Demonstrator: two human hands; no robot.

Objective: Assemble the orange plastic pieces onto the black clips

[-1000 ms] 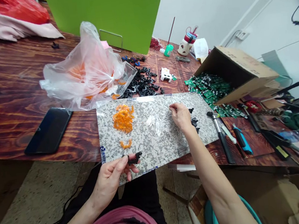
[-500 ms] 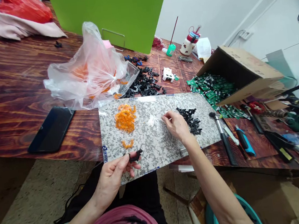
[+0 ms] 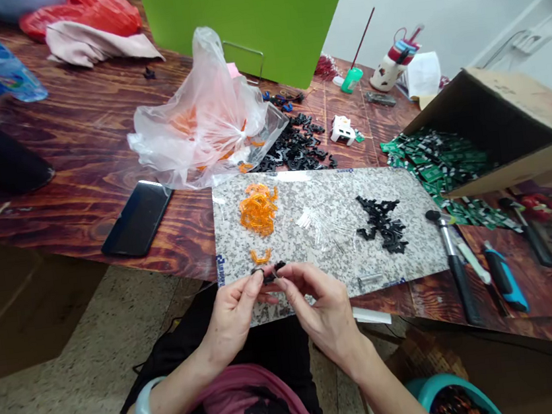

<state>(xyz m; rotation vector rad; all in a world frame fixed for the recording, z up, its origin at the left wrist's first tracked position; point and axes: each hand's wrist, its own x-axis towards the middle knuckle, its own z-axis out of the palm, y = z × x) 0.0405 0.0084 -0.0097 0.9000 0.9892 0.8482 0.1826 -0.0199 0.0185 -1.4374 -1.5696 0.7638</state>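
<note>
My left hand [image 3: 235, 311] pinches a small black plastic part [image 3: 268, 276] between thumb and fingers, above the front edge of the speckled board [image 3: 290, 199]. Meeting it from the other side is my right hand [image 3: 319, 302], its thumb and forefinger closed at the part's right end; whatever tiny piece they grip is too small to make out. One orange clip [image 3: 260, 256] lies just beyond the fingers. Farther back sit a pile of orange clips [image 3: 259, 210], a scatter of thin clear pieces [image 3: 314, 224] and a heap of black parts [image 3: 383, 221].
A phone [image 3: 138, 219] lies left of the board. Behind are a plastic bag [image 3: 207, 125] and more black parts [image 3: 298, 141]. To the right stand a cardboard box [image 3: 509, 114] with green circuit boards [image 3: 431, 166], a hammer [image 3: 455, 266] and a blue-handled cutter [image 3: 506, 277].
My right hand has come from the clear pieces back toward me and met my left hand at the black part. The whole view has shifted, so things appear farther right.
</note>
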